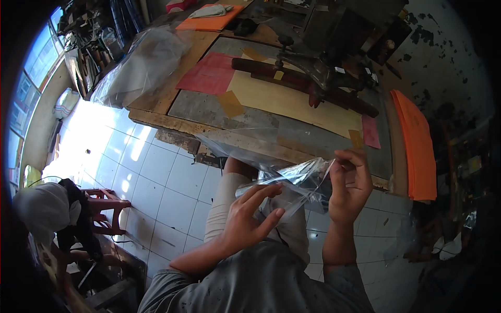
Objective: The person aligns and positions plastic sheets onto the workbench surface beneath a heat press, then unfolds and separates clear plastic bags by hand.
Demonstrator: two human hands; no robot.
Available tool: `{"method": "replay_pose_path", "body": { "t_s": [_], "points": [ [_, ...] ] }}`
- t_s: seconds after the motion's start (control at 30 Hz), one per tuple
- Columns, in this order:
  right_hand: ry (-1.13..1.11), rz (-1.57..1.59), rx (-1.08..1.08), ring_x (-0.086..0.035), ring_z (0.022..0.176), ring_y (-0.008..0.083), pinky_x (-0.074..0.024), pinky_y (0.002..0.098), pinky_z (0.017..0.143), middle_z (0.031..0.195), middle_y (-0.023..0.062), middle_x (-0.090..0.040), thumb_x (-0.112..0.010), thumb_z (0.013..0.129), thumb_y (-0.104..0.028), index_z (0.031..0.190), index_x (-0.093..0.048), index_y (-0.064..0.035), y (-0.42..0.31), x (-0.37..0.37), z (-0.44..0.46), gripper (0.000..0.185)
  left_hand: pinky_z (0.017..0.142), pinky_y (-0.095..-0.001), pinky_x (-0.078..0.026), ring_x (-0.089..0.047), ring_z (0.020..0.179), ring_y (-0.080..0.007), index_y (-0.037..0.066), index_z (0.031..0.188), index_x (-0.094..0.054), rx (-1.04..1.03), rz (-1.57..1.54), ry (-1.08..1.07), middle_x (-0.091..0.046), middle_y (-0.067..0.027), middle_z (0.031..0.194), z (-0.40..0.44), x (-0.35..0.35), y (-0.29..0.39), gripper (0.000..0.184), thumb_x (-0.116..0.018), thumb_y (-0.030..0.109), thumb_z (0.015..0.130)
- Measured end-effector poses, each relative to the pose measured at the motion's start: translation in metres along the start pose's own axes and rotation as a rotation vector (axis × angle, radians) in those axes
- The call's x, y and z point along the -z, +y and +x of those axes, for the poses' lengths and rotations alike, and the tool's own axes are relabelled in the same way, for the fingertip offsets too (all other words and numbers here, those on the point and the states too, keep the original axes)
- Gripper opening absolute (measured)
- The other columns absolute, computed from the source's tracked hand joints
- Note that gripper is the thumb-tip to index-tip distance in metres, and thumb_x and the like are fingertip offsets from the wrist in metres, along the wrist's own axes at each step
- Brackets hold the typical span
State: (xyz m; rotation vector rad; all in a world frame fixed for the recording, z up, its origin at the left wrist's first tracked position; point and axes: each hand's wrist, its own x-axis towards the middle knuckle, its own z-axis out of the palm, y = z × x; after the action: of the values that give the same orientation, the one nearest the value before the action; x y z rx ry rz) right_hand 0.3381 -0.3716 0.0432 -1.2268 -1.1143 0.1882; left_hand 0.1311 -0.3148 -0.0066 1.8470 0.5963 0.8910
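A clear, shiny plastic sheet or bag (pixel 301 173) hangs over my lap at the table's front edge, creased and catching the light. My right hand (pixel 352 183) pinches its upper right edge between thumb and fingertips. On the near left side of the plastic is my left hand (pixel 251 213), its fingers stretched and its thumb apart. The left fingertips lie against or just over the film; I cannot tell which. Part of the plastic trails left along the table edge.
On the worktable (pixel 201 107) stands a dark metal device with a long bar (pixel 308 86) over yellow and pink sheets. An orange stack (pixel 416 146) lies right, another orange stack (pixel 211 18) at the back. Clear plastic (pixel 141 65) is heaped left. A person (pixel 47 208) sits near a red stool (pixel 107 208).
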Motion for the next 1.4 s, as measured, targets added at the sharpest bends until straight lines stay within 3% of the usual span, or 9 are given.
{"method": "replay_pose_path", "body": {
  "t_s": [0.17,0.37,0.73,0.93,1.03,1.13,1.27,1.3,1.4],
  "points": [
    [-0.014,-0.098,0.063,-0.065,0.086,0.0131,-0.0533,0.0238,0.07,0.107,0.0106,-0.062,-0.069,0.095,0.006,0.11,-0.068,0.0029,-0.007,-0.017,-0.007,0.015,0.111,-0.0373,-0.04,-0.058,0.125,-0.0246,-0.001,0.142,-0.06,0.157,-0.269,-0.151,-0.061,-0.0147,0.13,0.004,-0.001,-0.016,0.057,-0.066,0.037,0.1],
    [-0.021,-0.217,0.156,-0.066,0.085,0.0142,-0.0537,0.0253,0.069,0.104,0.0113,-0.064,-0.07,0.094,0.007,0.109,-0.07,0.002,-0.008,-0.03,-0.009,0.016,0.115,-0.0381,-0.036,-0.051,0.131,-0.0251,0.001,0.133,-0.067,0.179,-0.598,0.155,-0.055,-0.0112,0.138,-0.006,-0.029,-0.01,0.044,-0.075,0.023,0.095],
    [-0.06,-0.192,0.143,-0.065,0.087,0.0146,-0.0526,0.0267,0.071,0.104,0.0096,-0.063,-0.072,0.094,0.004,0.114,-0.07,-0.0001,-0.012,-0.026,-0.007,0.021,0.112,-0.0485,-0.04,-0.058,0.127,-0.0314,0.002,0.101,-0.076,-0.166,0.068,0.534,-0.07,-0.0119,0.118,0.008,-0.022,-0.002,0.015,-0.078,0.003,0.086],
    [-0.248,-0.309,0.172,-0.068,0.093,0.0186,-0.0553,0.0309,0.081,0.113,0.0134,-0.067,-0.074,0.094,0.0,0.131,-0.065,0.0003,-0.025,-0.008,-0.006,0.038,0.11,-0.0438,-0.038,-0.052,0.129,-0.0294,0.023,0.095,-0.083,-0.459,0.444,0.795,-0.064,-0.0061,0.123,0.012,0.0,-0.003,0.027,-0.092,0.019,0.07],
    [-0.44,-0.203,-0.013,-0.07,0.098,0.0197,-0.0578,0.0317,0.086,0.117,0.0162,-0.068,-0.074,0.096,-0.004,0.139,-0.06,0.0014,-0.019,0.005,-0.016,0.046,0.117,-0.0428,-0.034,-0.054,0.136,-0.0277,0.028,0.1,-0.082,-0.719,0.644,0.75,-0.068,-0.0045,0.132,0.024,0.022,0.002,0.02,-0.086,0.028,0.079],
    [-0.542,-0.056,-0.288,-0.072,0.102,0.0195,-0.0603,0.032,0.086,0.116,0.0178,-0.069,-0.071,0.099,-0.006,0.145,-0.055,0.0018,-0.016,0.017,-0.019,0.049,0.122,-0.0433,-0.031,-0.059,0.136,-0.023,0.025,0.106,-0.08,-0.829,0.636,0.347,-0.073,-0.0033,0.13,0.028,0.045,0.006,0.019,-0.08,0.023,0.087],
    [-0.654,0.035,-0.616,-0.072,0.101,0.0189,-0.0616,0.03,0.079,0.12,0.0183,-0.068,-0.07,0.101,-0.009,0.147,-0.052,0.0014,-0.014,0.033,-0.008,0.051,0.101,-0.0412,-0.055,-0.075,0.111,-0.0213,0.019,0.103,-0.073,-0.881,0.538,0.19,-0.079,-0.0021,0.113,0.046,0.051,0.026,0.014,-0.077,0.021,0.09],
    [-0.64,0.011,-0.591,-0.072,0.103,0.0199,-0.061,0.0318,0.082,0.121,0.0178,-0.068,-0.071,0.1,-0.012,0.147,-0.053,0.0006,-0.015,0.034,-0.006,0.052,0.077,-0.032,-0.061,-0.078,0.096,-0.02,0.011,0.104,-0.075,-0.974,0.504,0.202,-0.079,-0.0044,0.105,0.058,0.05,0.03,0.016,-0.077,0.018,0.089],
    [-0.471,-0.223,-0.277,-0.071,0.107,0.0232,-0.0581,0.0374,0.091,0.126,0.016,-0.067,-0.075,0.098,-0.017,0.146,-0.054,-0.0023,-0.02,0.024,-0.001,0.055,0.064,-0.0266,-0.059,-0.077,0.084,-0.0187,0.009,0.107,-0.077,-0.943,0.5,0.193,-0.076,-0.0051,0.095,0.063,0.048,0.027,0.021,-0.078,0.015,0.086]
  ]
}}
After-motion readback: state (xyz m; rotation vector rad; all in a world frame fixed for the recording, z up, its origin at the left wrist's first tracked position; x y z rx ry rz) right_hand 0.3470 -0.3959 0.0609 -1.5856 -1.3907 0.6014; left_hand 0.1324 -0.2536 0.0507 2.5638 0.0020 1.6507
